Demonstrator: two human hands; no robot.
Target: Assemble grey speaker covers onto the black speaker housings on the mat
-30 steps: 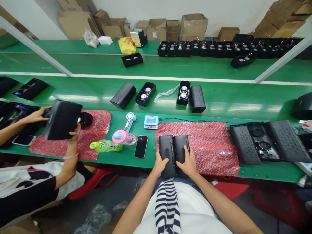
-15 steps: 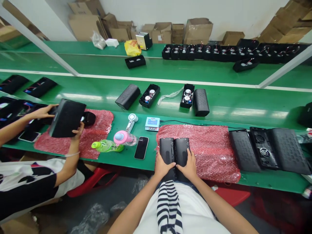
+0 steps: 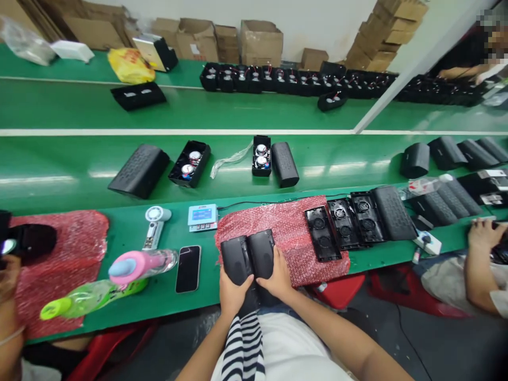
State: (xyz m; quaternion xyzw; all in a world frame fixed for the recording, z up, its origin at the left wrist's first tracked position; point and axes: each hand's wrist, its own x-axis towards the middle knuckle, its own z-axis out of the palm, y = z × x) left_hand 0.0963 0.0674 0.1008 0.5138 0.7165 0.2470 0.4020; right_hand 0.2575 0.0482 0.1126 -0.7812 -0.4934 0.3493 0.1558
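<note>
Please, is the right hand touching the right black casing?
Touching. The head view shows the right hand gripping the casing, fingers along its outer edge.

My left hand (image 3: 233, 291) and right hand (image 3: 278, 276) cover parts of the two black casings (image 3: 235, 259). The left edge cuts off a co-worker's hand (image 3: 9, 278), and the writing on the blue-screened device (image 3: 202, 217) is too small for me to read.

I am seeing that the black shells (image 3: 235, 259) are showing matt plastic, the red bubble wrap (image 3: 291, 238) is glinting, bumpy, and the green counter (image 3: 208, 278) is looking smooth.
</note>
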